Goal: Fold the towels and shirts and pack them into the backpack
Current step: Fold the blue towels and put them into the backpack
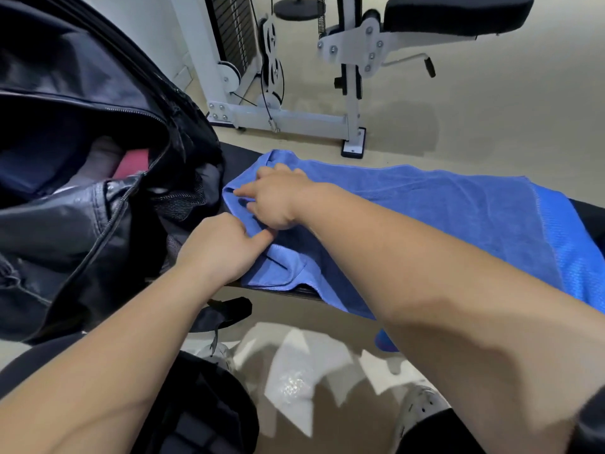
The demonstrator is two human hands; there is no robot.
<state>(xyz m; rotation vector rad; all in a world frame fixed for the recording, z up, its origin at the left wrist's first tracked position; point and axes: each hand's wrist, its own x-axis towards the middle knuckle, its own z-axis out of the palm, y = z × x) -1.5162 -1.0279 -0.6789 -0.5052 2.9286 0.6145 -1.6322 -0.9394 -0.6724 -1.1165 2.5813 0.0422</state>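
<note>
A blue towel [425, 211] lies spread along a black bench [589, 217], its left end bunched next to the backpack. My left hand [219, 247] pinches the towel's near left edge with curled fingers. My right hand [278, 198] reaches across and grips the towel's left end just beyond it, fingers curled into the cloth. The black backpack [82, 198] stands unzipped at the left; folded cloth, dark blue, pale and pink [131, 167], shows inside its mouth.
A white weight machine [288, 119] and a padded black seat [458, 11] stand behind the bench on the beige floor. Below the bench are my knees, white shoes [422, 411] and a black strap [226, 311].
</note>
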